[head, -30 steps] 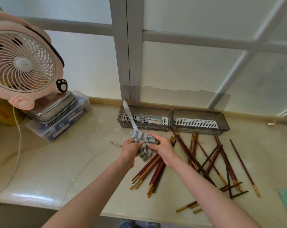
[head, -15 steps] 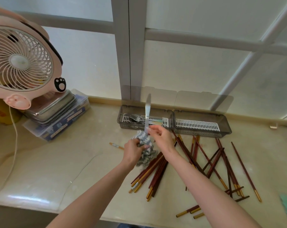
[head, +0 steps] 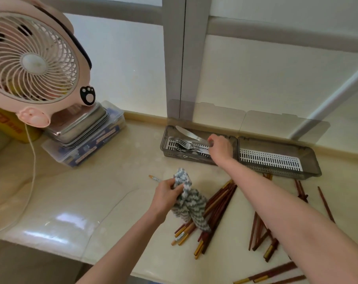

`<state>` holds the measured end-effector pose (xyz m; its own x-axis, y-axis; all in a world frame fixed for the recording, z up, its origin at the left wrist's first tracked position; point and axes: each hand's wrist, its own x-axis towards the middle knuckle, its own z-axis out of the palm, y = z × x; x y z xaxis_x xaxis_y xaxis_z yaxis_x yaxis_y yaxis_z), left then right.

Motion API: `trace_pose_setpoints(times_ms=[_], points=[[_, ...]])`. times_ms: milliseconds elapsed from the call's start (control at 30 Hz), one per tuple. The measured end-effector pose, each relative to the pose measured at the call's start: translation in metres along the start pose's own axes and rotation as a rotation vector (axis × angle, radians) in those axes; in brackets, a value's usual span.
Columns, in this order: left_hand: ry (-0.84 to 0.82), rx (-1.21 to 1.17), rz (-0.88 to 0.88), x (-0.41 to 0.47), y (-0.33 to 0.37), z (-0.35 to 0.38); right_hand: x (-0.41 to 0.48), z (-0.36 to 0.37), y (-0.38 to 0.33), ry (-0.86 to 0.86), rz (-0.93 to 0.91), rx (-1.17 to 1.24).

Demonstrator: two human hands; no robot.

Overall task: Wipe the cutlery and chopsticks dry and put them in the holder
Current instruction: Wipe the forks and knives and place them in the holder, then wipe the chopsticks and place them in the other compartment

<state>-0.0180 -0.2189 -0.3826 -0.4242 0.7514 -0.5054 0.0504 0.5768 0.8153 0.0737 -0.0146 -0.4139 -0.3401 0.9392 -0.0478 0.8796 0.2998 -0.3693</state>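
The right hand (head: 222, 149) reaches over the left compartment of the grey holder (head: 276, 172), which lies along the back edge of the counter (head: 81, 191) at about 1 o'clock in the view. Its fingers (head: 212, 140) are curled in and narrow, pinching the handle end of a table knife (head: 189, 133). The blade runs out from the fingertips toward 10 o'clock, low across the compartment, with its rounded tip near the far left corner. Whether the blade touches the holder cannot be told. Just under the blade, at 9 o'clock from the fingers, several forks (head: 183, 144) lie on the white slotted insert, tines pointing left. The right compartment shows only its own slotted insert.

The left hand (head: 164, 196) sits at 7 o'clock from the right hand, above the counter, fingers closed around the upper part of a grey-and-white zigzag cloth (head: 191, 206); the rest of the cloth hangs down toward 5 o'clock.

Dark red chopsticks (head: 217, 208) with gold ends lie in a loose bundle under the cloth, and more chopsticks (head: 260, 232) are scattered at 4 o'clock, partly hidden by the right forearm.

At 10 o'clock in the view a pink fan (head: 33, 64) stands over stacked metal trays (head: 79, 124) on a clear plastic box (head: 87, 148).
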Motion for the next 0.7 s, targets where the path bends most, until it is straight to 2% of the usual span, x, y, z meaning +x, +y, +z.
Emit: trace_pose_setpoints(times_ms=[100, 200, 300, 467, 533, 633, 700], points=[[-0.017, -0.134, -0.045, -0.003, -0.002, -0.012, 0.020, 0.007, -0.006, 0.000, -0.061, -0.111], [-0.046, -0.263, -0.069, -0.007, -0.001, -0.027, 0.033, 0.013, -0.013, -0.045, -0.040, -0.106], [-0.010, -0.388, -0.098, -0.011, -0.002, -0.043, 0.025, 0.019, -0.015, 0.011, -0.040, -0.039], [0.160, -0.535, -0.103, -0.008, -0.009, -0.069, -0.030, 0.033, -0.025, 0.145, -0.191, 0.227], [0.207, -0.596, -0.108, -0.006, -0.007, -0.074, -0.057, 0.043, -0.030, 0.051, -0.231, 0.245], [0.196, -0.628, -0.107, -0.004, -0.004, -0.074, -0.097, 0.061, -0.036, -0.296, -0.214, 0.088], [0.192, -0.627, -0.108, -0.004, -0.002, -0.074, -0.115, 0.070, -0.042, -0.375, -0.205, -0.012]])
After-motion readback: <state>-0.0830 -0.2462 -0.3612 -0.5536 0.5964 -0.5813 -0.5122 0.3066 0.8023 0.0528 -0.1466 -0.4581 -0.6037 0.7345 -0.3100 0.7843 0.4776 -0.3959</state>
